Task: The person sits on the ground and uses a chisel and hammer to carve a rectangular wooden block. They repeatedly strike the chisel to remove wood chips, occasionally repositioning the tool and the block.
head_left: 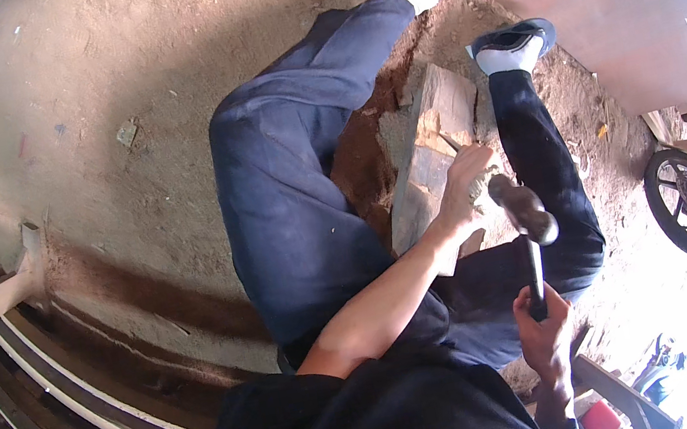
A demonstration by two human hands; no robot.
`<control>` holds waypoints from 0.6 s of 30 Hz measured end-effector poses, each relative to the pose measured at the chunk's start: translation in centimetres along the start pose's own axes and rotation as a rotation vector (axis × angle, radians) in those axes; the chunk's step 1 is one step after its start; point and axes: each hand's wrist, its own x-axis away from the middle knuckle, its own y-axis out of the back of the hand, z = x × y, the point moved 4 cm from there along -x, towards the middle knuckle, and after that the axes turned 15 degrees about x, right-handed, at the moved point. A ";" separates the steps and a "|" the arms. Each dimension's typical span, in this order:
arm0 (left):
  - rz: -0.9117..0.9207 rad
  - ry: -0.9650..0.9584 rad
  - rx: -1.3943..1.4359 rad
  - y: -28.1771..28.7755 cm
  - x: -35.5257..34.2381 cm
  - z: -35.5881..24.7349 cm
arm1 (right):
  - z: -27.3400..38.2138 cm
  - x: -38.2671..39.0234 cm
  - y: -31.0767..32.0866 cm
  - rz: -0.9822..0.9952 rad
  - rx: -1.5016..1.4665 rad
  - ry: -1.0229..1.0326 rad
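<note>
Ahead-left of the right hand (544,326), wrapped round a black-handled metal hammer (525,210), a long tan wooden block (427,168) slants away, nearer the left hand (464,182), whose grip is unclear.

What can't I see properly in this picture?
All in the head view:
- What the left hand may be gripping: hidden by its own fingers and the hammer.
- The near end of the wood block: partly covered by the left arm.
- Part of the hammer's handle: wrapped in the right hand.
- The red thing: cut off by the bottom edge.
- The ground at lower right: washed out by bright light.
</note>
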 end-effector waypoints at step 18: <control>-0.046 0.068 0.044 -0.2 -0.1 0.2 | -2.4 -0.8 -2.7 -0.053 -0.101 -0.028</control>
